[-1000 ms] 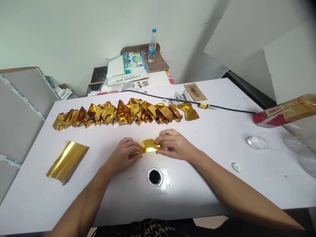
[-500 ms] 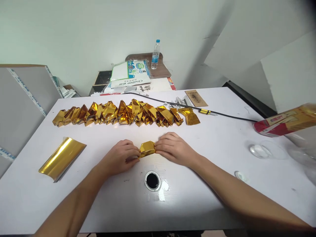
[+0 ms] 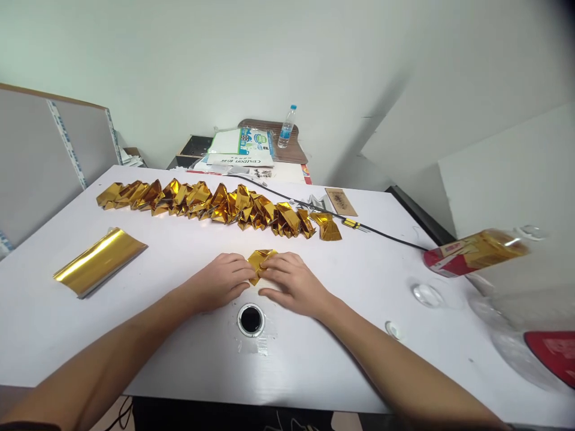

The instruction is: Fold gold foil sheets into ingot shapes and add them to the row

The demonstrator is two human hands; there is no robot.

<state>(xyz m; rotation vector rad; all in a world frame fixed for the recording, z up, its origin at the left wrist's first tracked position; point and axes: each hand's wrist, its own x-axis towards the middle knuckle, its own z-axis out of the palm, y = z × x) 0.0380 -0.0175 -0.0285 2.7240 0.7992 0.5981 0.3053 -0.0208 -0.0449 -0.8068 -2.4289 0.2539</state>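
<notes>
A small piece of folded gold foil paper lies on the white table, partly covered by my fingers. My left hand grips its left edge, fingers closed together. From the right, my right hand has its curled fingers on the paper and presses it, the thumb lower on the near side. Just in front of the hands is a round black hole with a silver rim. Beyond them runs a long row of folded gold paper pieces, nested together. A stack of flat gold foil sheets rests at the left.
A black cable with a yellow clip crosses the table's far right. On the right a drink bottle lies near clear plastic lids. A brown card is at the back. Behind the table stands a water bottle.
The gold paper, a boxy folded shape before, now looks flatter and more creased. My right hand's fingers have moved left over it, and its thumb has spread away. The camera view has shifted.
</notes>
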